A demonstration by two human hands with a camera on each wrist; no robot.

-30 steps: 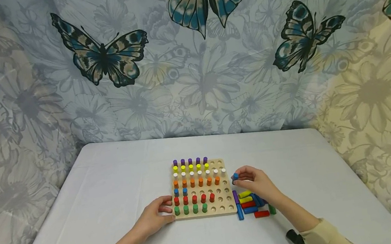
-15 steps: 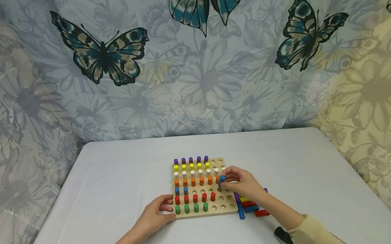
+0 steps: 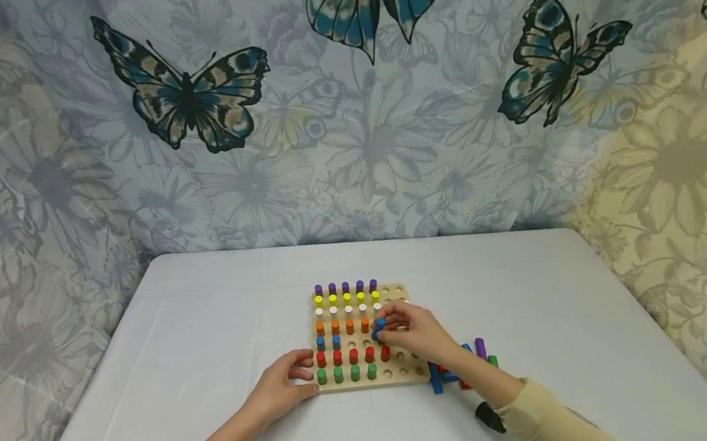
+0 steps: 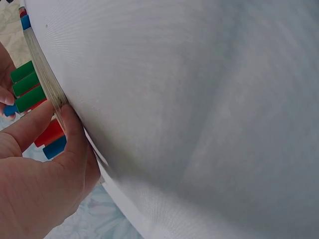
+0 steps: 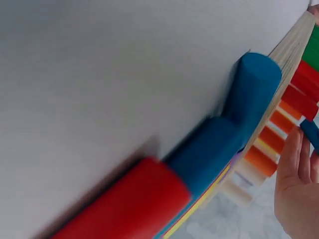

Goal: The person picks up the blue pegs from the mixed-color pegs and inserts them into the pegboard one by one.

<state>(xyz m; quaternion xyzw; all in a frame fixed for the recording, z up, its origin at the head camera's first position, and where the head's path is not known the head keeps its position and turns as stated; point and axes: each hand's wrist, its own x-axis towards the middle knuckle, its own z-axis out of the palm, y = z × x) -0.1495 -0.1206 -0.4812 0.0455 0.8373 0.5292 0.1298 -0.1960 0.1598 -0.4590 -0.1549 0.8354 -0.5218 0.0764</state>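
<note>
A wooden pegboard [image 3: 378,384] lies on the white table, with rows of purple, yellow, white, orange, blue, red and green pegs standing in it. My left hand [image 3: 274,393] holds the board at its near left corner, thumb and fingertips at the edge. Between thumb and fingers my right hand [image 3: 417,333] pinches a blue peg [image 3: 377,329], tilted, over the blue row. Two blue pegs [image 3: 336,342] stand at the left end of that row. The right wrist view shows the pinched blue peg [image 5: 311,133] beside the red and orange pegs.
Loose pegs lie right of the board, partly hidden under my right forearm; among them are a blue peg [image 3: 436,378] and a purple peg [image 3: 480,347]. A red peg [image 5: 129,201] lies close to the right wrist camera. Butterfly-patterned wall covering [image 3: 380,165] rises behind the table.
My right hand has carried the blue peg leftward from beside the board's right edge to over the blue row. The left hand has stayed at the board's corner.
</note>
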